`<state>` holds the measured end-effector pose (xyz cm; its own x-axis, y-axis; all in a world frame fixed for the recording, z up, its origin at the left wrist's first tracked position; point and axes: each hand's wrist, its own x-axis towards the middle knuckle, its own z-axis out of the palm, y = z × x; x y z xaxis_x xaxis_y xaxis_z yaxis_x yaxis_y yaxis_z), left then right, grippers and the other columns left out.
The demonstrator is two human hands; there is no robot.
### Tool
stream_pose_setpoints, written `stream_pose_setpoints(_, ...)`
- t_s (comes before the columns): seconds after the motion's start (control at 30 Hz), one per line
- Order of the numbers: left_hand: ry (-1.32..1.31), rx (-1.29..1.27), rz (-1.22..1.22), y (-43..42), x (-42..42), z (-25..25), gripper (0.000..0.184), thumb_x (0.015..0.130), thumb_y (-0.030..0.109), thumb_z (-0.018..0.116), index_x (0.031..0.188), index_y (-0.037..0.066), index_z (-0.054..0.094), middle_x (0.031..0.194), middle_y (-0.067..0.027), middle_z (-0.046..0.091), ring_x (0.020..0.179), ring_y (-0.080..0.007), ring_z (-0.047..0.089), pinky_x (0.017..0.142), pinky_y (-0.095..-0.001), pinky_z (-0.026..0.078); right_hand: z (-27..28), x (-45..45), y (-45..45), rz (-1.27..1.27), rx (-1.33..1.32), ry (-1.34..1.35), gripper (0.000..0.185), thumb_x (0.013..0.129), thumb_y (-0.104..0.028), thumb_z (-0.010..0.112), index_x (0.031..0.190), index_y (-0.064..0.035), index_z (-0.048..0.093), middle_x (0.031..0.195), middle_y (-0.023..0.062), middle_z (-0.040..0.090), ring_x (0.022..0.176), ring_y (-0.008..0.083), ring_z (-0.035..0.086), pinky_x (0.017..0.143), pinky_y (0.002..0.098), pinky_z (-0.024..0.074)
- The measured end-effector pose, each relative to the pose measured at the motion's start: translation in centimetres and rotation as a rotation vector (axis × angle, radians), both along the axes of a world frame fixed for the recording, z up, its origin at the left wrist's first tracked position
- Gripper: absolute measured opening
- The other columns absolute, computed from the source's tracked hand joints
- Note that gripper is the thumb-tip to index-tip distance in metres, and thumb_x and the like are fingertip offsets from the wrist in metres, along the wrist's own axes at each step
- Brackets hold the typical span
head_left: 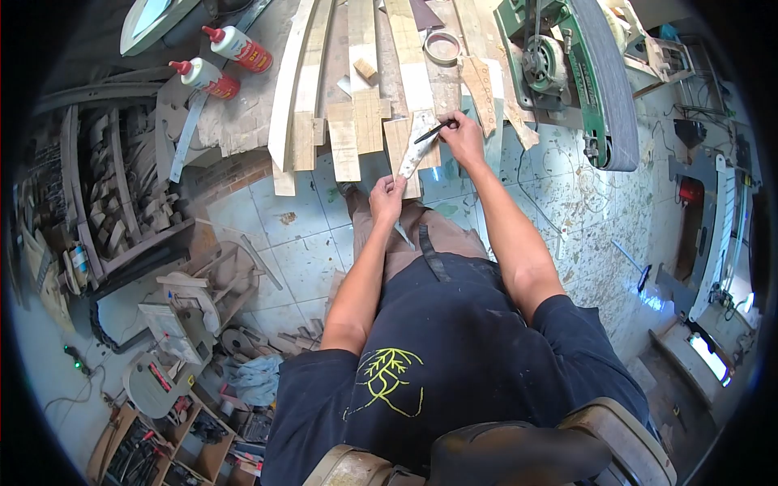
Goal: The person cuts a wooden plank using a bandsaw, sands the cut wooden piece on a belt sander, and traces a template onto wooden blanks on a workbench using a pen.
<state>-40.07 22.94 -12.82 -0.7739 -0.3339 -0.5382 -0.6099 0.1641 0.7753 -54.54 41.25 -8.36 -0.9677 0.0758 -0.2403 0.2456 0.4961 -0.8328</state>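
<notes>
My left hand (387, 198) pinches the lower end of a narrow whitish template-like piece (413, 154) with dark marks on it. The piece lies at a slant over a light wood board (395, 138) at the bench's near edge. A black pen (432, 133) is gripped in my right hand (462, 139), its tip pointing left over the upper part of the whitish piece. I cannot tell whether the tip touches the surface. To the right of that hand is a brown, curved wooden piece (480, 93) with a row of small holes.
Long boards (361, 49) cover the bench and jut past its edge. Two red-capped glue bottles (243, 50) lie at the left, a tape roll (442, 47) at the back. A green belt sander (587, 89) stands right. Racks of wood offcuts (121, 202) fill the left side.
</notes>
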Motion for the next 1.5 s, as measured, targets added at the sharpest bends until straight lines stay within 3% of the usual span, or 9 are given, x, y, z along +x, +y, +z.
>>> stream_pose_setpoints(0.9, -0.016, 0.005, 0.010, 0.1, -0.1, 0.5, 0.047, 0.092, 0.036, 0.073, 0.117, -0.003, 0.067, 0.103, -0.0142, 0.076, 0.093, -0.0192, 0.072, 0.083, -0.0321, 0.054, -0.3, -0.2, 0.0, -0.005, 0.019, 0.014, 0.020, 0.076, -0.011, 0.068, 0.095, -0.0054, 0.073, 0.071, 0.0091, 0.067, 0.067, 0.0216, 0.066, 0.064, 0.0348, 0.0513)
stream_pose_setpoints(1.5, -0.018, 0.048, 0.016, 0.0, 0.0, -0.4, 0.051, 0.091, 0.038, 0.073, 0.118, -0.004, 0.067, 0.103, -0.0139, 0.075, 0.091, -0.0151, 0.069, 0.082, -0.0292, 0.052, -0.4, -0.3, 0.2, 0.035, -0.008, 0.010, 0.022, 0.076, -0.009, 0.067, 0.096, -0.0040, 0.072, 0.073, 0.0103, 0.068, 0.068, 0.0214, 0.066, 0.066, 0.0344, 0.0526)
